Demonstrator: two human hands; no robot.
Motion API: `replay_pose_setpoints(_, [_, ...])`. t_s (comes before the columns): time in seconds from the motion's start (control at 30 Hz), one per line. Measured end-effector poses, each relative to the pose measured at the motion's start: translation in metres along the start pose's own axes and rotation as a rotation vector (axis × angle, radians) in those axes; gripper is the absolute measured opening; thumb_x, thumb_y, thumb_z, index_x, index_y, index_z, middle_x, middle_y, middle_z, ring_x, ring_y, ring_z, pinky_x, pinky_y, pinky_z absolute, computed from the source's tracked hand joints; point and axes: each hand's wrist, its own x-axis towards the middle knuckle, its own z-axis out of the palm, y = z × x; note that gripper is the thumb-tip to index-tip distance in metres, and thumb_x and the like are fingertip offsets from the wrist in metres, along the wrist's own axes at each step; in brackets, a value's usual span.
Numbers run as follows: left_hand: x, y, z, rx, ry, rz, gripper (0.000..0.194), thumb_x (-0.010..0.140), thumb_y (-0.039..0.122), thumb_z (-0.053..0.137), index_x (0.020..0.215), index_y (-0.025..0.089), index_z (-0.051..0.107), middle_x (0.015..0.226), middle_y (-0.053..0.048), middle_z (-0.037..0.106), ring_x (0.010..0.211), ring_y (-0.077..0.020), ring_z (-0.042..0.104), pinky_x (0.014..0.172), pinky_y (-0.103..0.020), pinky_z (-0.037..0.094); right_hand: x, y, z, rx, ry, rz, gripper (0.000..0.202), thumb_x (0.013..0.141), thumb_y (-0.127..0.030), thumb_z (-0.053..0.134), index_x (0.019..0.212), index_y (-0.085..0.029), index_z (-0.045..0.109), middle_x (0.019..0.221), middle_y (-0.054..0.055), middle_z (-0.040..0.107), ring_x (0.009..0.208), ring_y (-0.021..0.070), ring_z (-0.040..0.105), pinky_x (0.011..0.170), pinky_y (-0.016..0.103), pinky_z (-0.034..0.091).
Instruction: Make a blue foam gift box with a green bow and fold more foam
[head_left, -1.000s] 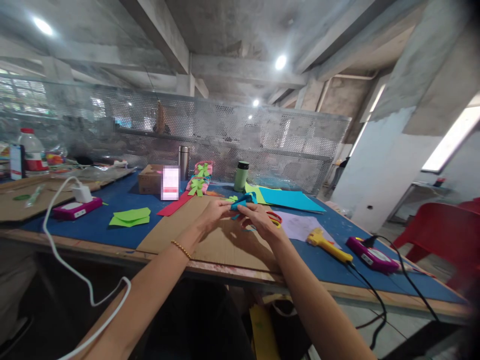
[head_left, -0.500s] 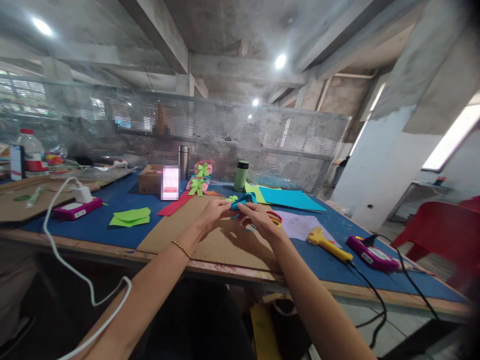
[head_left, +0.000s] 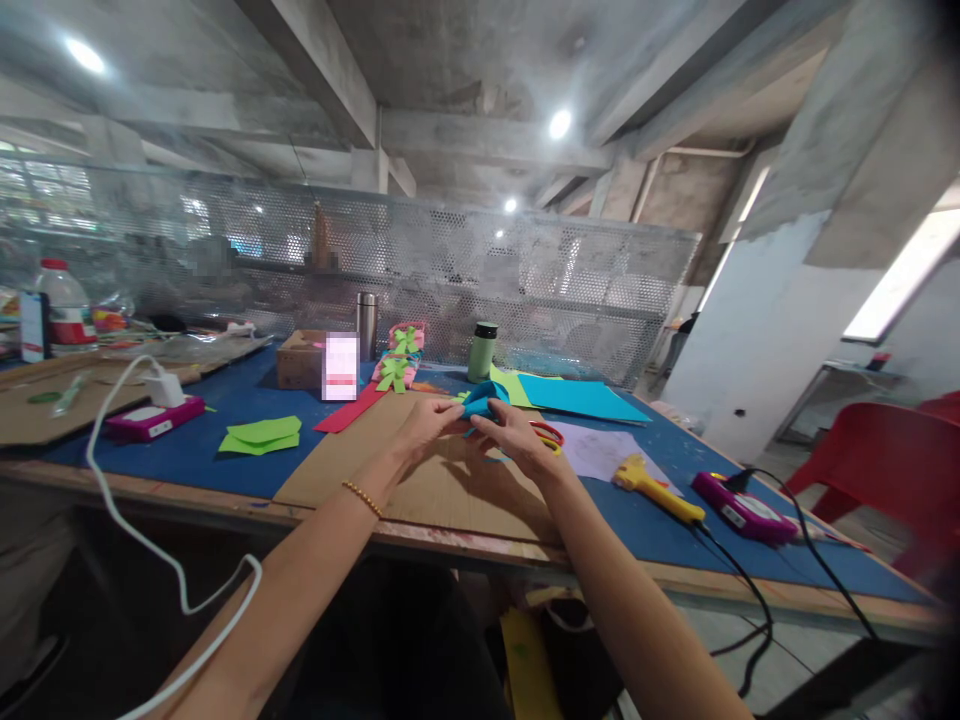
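Between my hands, above the brown cardboard sheet [head_left: 442,490], is a folded piece of blue paper [head_left: 486,396]. My left hand [head_left: 435,420] pinches its left side. On its right side my right hand [head_left: 517,435] grips with bent fingers, some of them hidden behind the paper. Scissors [head_left: 551,437] with red and yellow handles lie just beyond my right wrist, partly covered by it. Small bits of blue paper show under my right hand.
Right of the cardboard lie a yellow glue gun [head_left: 660,490] with a black cord, a purple power strip [head_left: 742,508] and blue sheets [head_left: 581,398]. Green paper pieces [head_left: 261,435] and another purple strip [head_left: 155,417] are left. A green bottle [head_left: 483,352] stands behind. A white cable [head_left: 180,570] crosses my left forearm.
The blue paper has opened out a little and shows a broader face. My right fingers have shifted slightly along it, while my left hand stays almost in place.
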Motion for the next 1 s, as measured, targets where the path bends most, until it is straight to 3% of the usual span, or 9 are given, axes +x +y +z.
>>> replay_pose_setpoints(0.2, [-0.001,0.0,0.001,0.0,0.0,-0.004,0.042,0.062,0.046,0.088,0.076,0.009,0.074,0.076,-0.008,0.073,0.076,-0.0186,0.07,0.091,-0.038,0.053,0.001,0.001,0.0,0.001,0.015,-0.006,0.039,0.075,-0.053,0.073,0.084,-0.022,0.05,0.066,-0.002,0.067,0.059,0.0165,0.067,0.049,0.025,0.053])
replay_pose_setpoints(0.5, [-0.004,0.005,0.005,0.025,-0.058,0.028,0.046,0.066,0.049,0.085,0.087,0.009,0.076,0.091,-0.01,0.073,0.08,-0.0188,0.068,0.091,-0.039,0.052,0.004,0.006,-0.004,-0.034,0.026,-0.057,0.04,0.077,-0.058,0.071,0.077,-0.018,0.062,0.066,0.001,0.067,0.056,0.014,0.066,0.049,0.022,0.051])
replay_pose_setpoints(0.6, [-0.006,0.008,0.005,0.146,-0.027,0.024,0.042,0.073,0.05,0.078,0.086,0.011,0.076,0.081,-0.009,0.072,0.071,-0.0187,0.068,0.077,-0.034,0.053,0.003,0.005,-0.005,-0.032,0.002,-0.048,0.04,0.078,-0.058,0.07,0.076,-0.019,0.064,0.063,0.0,0.067,0.055,0.0142,0.064,0.051,0.024,0.051])
replay_pose_setpoints(0.7, [-0.005,0.012,0.003,0.297,0.094,0.134,0.032,0.078,0.043,0.073,0.089,0.014,0.077,0.078,-0.007,0.073,0.07,-0.0185,0.065,0.07,-0.03,0.05,0.0,-0.001,-0.006,-0.053,-0.059,-0.069,0.039,0.079,-0.057,0.069,0.077,-0.019,0.065,0.062,-0.001,0.065,0.053,0.0127,0.06,0.052,0.023,0.047])
replay_pose_setpoints(0.8, [-0.001,0.019,0.0,0.374,0.156,0.297,0.028,0.08,0.033,0.069,0.102,0.016,0.077,0.098,-0.008,0.076,0.088,-0.0212,0.066,0.081,-0.031,0.05,-0.004,-0.01,-0.008,-0.095,-0.064,-0.141,0.037,0.081,-0.055,0.069,0.073,-0.019,0.064,0.057,-0.004,0.053,0.049,0.009,0.047,0.049,0.022,0.036])
replay_pose_setpoints(0.9, [0.004,0.036,-0.001,0.443,0.065,0.375,0.033,0.084,0.027,0.063,0.114,0.018,0.074,0.118,-0.009,0.072,0.107,-0.0237,0.063,0.095,-0.034,0.047,-0.009,-0.017,-0.013,-0.079,-0.078,-0.178,0.034,0.081,-0.05,0.069,0.07,-0.019,0.063,0.06,-0.004,0.049,0.053,0.0089,0.043,0.052,0.023,0.034])
replay_pose_setpoints(1.0, [0.004,0.066,0.003,0.542,-0.036,0.462,0.035,0.084,0.02,0.062,0.118,0.021,0.073,0.128,-0.009,0.066,0.122,-0.0251,0.056,0.107,-0.037,0.04,-0.011,-0.021,-0.022,-0.036,-0.157,-0.169,0.035,0.081,-0.049,0.069,0.065,-0.019,0.061,0.064,-0.002,0.053,0.06,0.011,0.047,0.06,0.024,0.037])
